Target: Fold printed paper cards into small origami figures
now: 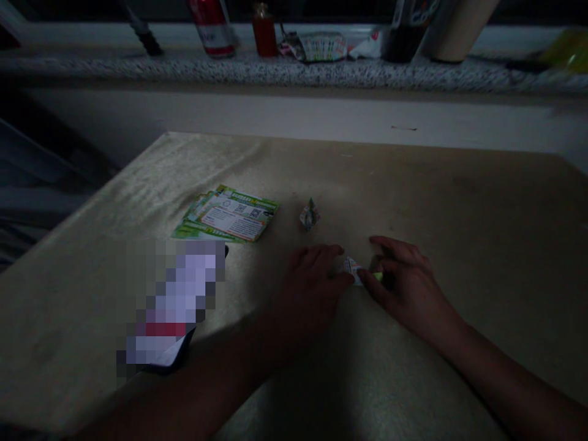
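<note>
A small folded piece of printed paper, white with green at its right end, lies on the table between my hands. My left hand holds its left side down, thumb at the lower edge and fingers stretched beyond it. From the other side my right hand pinches the paper, its thumb on top and index finger raised and bent. Parts of the paper are hidden under the fingers. A little farther off stands a small folded paper figure with pointed tips, in similar print.
A stack of green-and-white printed flyers lies at left on the cloth-covered table. Nearer me is a phone, its screen pixelated. Along the stone windowsill stand a red can, a small bottle and a dark bottle.
</note>
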`<state>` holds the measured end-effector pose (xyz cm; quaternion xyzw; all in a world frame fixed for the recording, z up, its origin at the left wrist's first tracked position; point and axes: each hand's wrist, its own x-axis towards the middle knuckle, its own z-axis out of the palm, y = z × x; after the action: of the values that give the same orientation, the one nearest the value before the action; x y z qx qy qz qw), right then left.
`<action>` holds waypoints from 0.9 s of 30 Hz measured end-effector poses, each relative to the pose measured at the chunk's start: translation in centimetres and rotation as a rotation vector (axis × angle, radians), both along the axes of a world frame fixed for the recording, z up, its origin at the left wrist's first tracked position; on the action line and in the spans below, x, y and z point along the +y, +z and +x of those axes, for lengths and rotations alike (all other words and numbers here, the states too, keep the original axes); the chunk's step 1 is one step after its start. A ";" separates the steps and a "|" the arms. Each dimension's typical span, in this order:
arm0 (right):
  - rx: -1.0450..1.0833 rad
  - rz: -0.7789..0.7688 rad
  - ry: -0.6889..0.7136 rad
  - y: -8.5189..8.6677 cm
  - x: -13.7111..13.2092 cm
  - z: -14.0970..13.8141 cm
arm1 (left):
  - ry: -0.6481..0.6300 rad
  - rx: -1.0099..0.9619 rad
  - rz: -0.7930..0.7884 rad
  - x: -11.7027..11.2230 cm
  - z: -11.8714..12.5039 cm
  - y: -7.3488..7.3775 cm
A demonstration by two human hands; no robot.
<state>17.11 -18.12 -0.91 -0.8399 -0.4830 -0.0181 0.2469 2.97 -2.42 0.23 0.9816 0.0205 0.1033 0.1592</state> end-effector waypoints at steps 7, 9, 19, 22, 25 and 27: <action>0.007 -0.015 0.004 -0.2 0.0 0.3 | -0.052 0.023 -0.056 0.3 -0.2 0.6; 0.020 -0.016 0.010 -0.2 -0.1 0.4 | -0.035 0.023 -0.074 0.2 -0.1 0.9; 0.007 0.047 0.298 0.6 -2.1 2.2 | 0.007 0.038 -0.075 0.2 0.0 0.4; -0.078 0.076 0.339 0.6 -2.3 2.4 | -0.004 0.030 -0.067 0.3 0.0 0.2; -0.145 0.097 0.383 0.6 -2.2 2.4 | -0.006 0.031 -0.070 0.4 0.0 0.1; -0.162 0.092 0.401 0.6 -2.1 2.3 | -0.005 0.032 -0.074 0.4 0.1 0.1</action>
<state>19.40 -20.27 -0.31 -0.7108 -0.6571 -0.0582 0.2442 3.06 -2.00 0.35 0.9766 0.0243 0.0866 0.1952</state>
